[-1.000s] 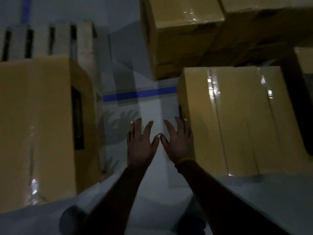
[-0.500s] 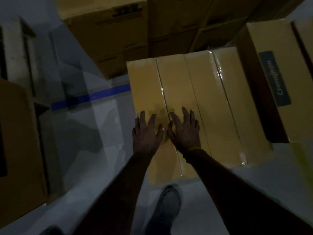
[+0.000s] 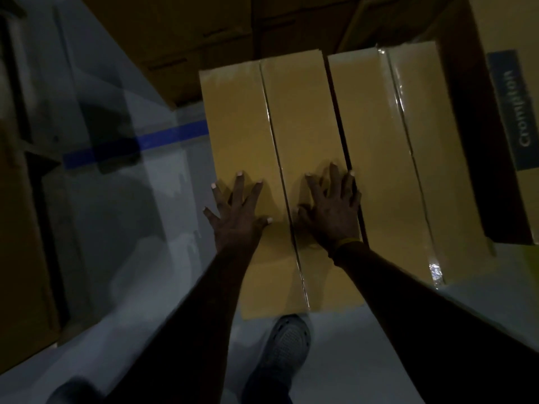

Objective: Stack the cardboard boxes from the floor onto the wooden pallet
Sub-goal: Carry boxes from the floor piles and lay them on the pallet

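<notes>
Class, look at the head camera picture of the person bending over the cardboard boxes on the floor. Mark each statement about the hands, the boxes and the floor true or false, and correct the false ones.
1. Both hands lie spread over the top of the nearest cardboard box. True: the left hand and the right hand are there with fingers apart.
2. The right hand curls round the box's far edge. False: its fingers are straight on the top face, well short of that edge.
3. A blue tape line crosses the floor left of the box. True.
4. A second taped box lies directly to the right of the nearest one. True.
5. The shoe stands on the box. False: it is on the floor at the box's near end.
</notes>
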`<state>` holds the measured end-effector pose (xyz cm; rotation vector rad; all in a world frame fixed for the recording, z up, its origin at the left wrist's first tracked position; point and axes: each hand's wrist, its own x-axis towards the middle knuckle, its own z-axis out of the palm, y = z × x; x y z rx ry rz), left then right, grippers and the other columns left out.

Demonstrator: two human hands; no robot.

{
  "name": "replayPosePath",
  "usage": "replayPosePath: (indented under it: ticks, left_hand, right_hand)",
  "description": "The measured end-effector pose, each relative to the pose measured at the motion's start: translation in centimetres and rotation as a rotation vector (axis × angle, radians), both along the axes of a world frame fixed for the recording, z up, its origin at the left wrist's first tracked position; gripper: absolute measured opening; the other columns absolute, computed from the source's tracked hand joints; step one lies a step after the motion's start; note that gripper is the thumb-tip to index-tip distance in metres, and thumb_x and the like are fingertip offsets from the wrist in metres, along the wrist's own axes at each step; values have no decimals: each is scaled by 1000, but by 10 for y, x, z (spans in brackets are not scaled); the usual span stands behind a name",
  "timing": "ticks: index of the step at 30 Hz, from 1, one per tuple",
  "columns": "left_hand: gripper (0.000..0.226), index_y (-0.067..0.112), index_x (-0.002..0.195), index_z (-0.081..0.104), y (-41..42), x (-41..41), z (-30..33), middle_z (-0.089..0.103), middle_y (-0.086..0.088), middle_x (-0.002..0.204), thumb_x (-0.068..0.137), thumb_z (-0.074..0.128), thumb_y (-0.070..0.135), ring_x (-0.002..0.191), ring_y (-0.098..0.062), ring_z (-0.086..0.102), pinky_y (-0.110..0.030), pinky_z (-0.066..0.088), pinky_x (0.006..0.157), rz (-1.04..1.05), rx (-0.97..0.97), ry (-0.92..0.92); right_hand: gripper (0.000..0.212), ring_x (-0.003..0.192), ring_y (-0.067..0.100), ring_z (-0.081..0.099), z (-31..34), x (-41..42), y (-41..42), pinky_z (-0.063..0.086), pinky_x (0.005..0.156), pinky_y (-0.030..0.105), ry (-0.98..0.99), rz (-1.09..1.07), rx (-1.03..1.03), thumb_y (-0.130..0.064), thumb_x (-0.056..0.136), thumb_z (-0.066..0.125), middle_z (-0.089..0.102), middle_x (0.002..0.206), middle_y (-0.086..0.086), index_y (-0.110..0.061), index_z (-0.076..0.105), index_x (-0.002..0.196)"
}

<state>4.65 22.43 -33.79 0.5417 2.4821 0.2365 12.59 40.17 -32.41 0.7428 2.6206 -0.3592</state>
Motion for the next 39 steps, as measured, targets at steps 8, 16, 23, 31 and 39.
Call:
replayPosePath:
  ticks: [8,16,23,31,39]
  left_hand:
    - [81,45,153,24,-13,-4,-14,-10,21,164,85,65,59,151,-41,2,-63,21,114,166,305,-77]
    - [64,47,137,53,-24,14,30,19,16,161,78,64,71,143,-36,21,-56,28,108,425,275,83]
    - [55,48,129,58,-99,24,94,26,14,159,80,60,71,143,-41,21,-59,31,105,405,193,207]
    - [46,50,121,62,-244,9,243,29,14,158,81,56,73,141,-46,24,-65,36,100,373,227,323]
    - [47,47,120,66,-413,20,450,35,13,156,81,53,70,136,-44,33,-57,39,95,381,251,428]
  right_hand:
    - [83,148,48,4,11,-11,-1,24,113,64,12,-94,-55,-62,84,65,-16,166,6,-48,22,154]
    - [69,144,52,11,37,-11,-52,23,109,67,152,-119,49,-66,80,63,15,164,5,-42,48,143]
    - [64,135,52,28,95,-3,-127,33,101,67,252,-130,22,-67,75,70,34,154,5,-41,59,132]
    - [62,131,53,32,230,-12,-275,37,94,70,386,-167,49,-68,76,68,37,150,5,-36,65,129]
    - [62,133,50,31,434,-5,-443,35,98,66,430,-149,47,-64,75,74,36,151,4,-37,63,130]
